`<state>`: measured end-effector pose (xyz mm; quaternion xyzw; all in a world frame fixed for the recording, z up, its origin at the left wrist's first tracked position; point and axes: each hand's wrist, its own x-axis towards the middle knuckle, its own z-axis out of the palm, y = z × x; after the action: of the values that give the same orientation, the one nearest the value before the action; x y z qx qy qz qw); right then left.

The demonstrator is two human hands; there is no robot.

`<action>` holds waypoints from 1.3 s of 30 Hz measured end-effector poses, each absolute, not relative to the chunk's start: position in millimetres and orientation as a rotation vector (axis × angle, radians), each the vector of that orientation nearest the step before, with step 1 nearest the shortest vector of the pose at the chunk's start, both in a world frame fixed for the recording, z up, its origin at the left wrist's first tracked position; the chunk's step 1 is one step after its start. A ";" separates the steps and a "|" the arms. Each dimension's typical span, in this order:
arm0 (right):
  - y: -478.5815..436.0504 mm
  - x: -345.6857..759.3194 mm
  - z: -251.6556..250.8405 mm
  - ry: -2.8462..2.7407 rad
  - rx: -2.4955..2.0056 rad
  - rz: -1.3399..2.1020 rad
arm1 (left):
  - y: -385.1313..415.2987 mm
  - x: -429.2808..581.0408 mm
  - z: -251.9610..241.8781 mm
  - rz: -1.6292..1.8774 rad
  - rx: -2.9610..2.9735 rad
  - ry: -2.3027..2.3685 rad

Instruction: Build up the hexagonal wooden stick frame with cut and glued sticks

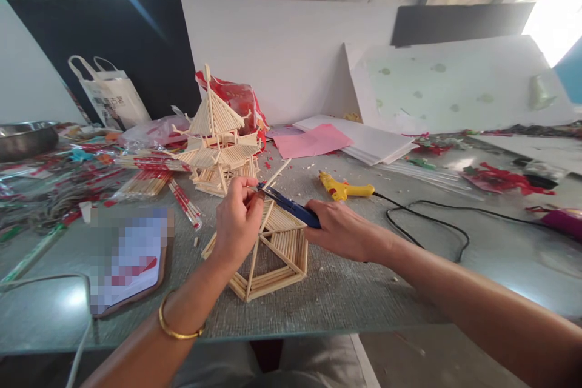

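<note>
My left hand (236, 218) is closed in a pinch on a thin wooden stick (277, 173) that slants up to the right. My right hand (339, 229) grips blue-handled cutters (291, 206), and their jaws meet the stick near my left fingertips. Below both hands a hexagonal roof frame of wooden sticks (268, 254) lies on the table. A finished stick pagoda model (218, 139) stands just behind it.
A yellow glue gun (345, 189) with a black cord (427, 218) lies to the right. Packs of sticks in red wrappers (145, 173) sit at the left, a blurred phone (130, 257) in front of them. Pink paper (311, 140), white boards and a tote bag (111, 97) are at the back.
</note>
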<state>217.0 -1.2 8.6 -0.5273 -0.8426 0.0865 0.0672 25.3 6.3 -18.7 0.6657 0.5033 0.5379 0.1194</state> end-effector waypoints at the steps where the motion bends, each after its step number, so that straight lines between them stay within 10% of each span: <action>1: -1.2 216.6 8.6 -2.539 -1.591 0.263 | 7.3 25.3 -19.7 1.570 1.933 1.466; 39: 49.0 206.7 21.8 -2.662 -1.644 0.041 | 43.0 16.7 -22.8 1.224 1.895 1.843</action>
<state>206.7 49.0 21.8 -0.5253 -0.8508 0.0132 0.0061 16.7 43.0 -22.8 0.6462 0.6287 0.4175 0.1139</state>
